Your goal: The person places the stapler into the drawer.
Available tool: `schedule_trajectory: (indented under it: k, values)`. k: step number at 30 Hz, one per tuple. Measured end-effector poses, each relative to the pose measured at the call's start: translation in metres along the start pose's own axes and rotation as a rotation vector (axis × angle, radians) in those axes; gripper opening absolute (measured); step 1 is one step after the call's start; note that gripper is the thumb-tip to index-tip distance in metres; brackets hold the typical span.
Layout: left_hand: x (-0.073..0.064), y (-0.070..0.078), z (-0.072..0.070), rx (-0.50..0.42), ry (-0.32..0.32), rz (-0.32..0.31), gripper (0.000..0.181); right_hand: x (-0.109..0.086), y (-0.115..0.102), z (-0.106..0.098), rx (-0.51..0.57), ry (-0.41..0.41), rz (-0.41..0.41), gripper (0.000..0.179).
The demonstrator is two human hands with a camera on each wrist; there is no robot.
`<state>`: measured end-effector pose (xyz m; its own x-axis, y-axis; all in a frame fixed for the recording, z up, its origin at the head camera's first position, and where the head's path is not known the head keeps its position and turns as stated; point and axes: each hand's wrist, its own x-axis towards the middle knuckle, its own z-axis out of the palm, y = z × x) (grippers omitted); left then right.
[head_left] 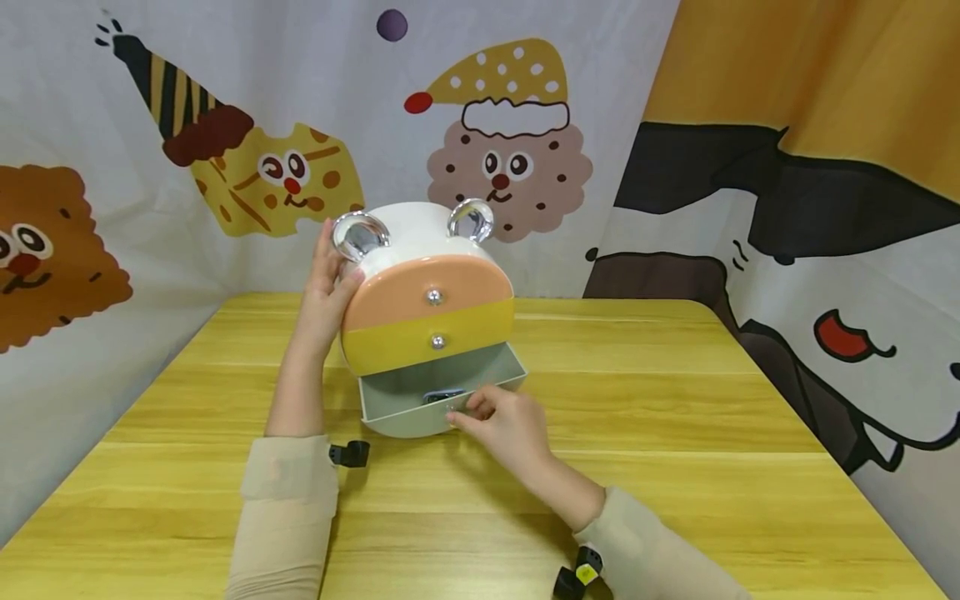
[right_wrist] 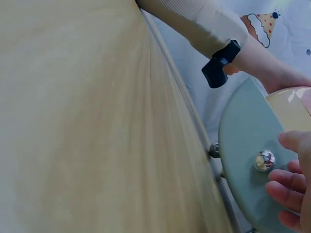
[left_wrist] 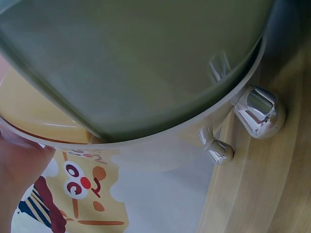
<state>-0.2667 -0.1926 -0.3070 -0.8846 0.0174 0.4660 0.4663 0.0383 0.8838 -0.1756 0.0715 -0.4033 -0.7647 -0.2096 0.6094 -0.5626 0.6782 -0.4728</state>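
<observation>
A rounded white drawer box [head_left: 412,225] with two silver ears stands on the table. Its orange drawer [head_left: 390,292] and yellow drawer [head_left: 390,343] are closed, and the grey-green bottom drawer [head_left: 397,423] is pulled out. Inside that drawer lies a small dark item [head_left: 444,396] with a bluish edge, partly hidden by the front panel. My left hand [head_left: 327,283] rests against the box's upper left side, beside an ear. My right hand [head_left: 506,421] is at the bottom drawer's front, its fingers parted around the silver knob [right_wrist: 265,160] without closing on it.
The wood-grain table [head_left: 675,400] reaches back to a cartoon-printed curtain [head_left: 397,142]. Short silver feet [left_wrist: 260,111] hold the box above the tabletop. Black wrist devices [head_left: 350,454] are fixed at both sleeves.
</observation>
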Motion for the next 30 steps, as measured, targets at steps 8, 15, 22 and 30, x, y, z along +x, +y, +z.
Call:
schedule_trajectory:
  k: [8, 15, 22, 30]
  values:
    - [0.001, 0.000, 0.000, -0.013, -0.002, 0.014, 0.077, -0.004, 0.000, 0.005, -0.001, -0.055, 0.052, 0.023]
    - [0.000, 0.000, 0.000, -0.017, -0.002, 0.013, 0.077, -0.005, 0.000, 0.008, -0.029, -0.072, 0.072, 0.023]
    - [0.000, 0.000, -0.001, -0.030, -0.007, 0.014, 0.077, -0.002, 0.000, 0.010, 0.008, -0.082, 0.079, 0.022]
    - [0.000, -0.002, -0.001, -0.014, 0.001, -0.001, 0.075, 0.011, 0.002, 0.017, 0.010, -0.086, 0.118, 0.023]
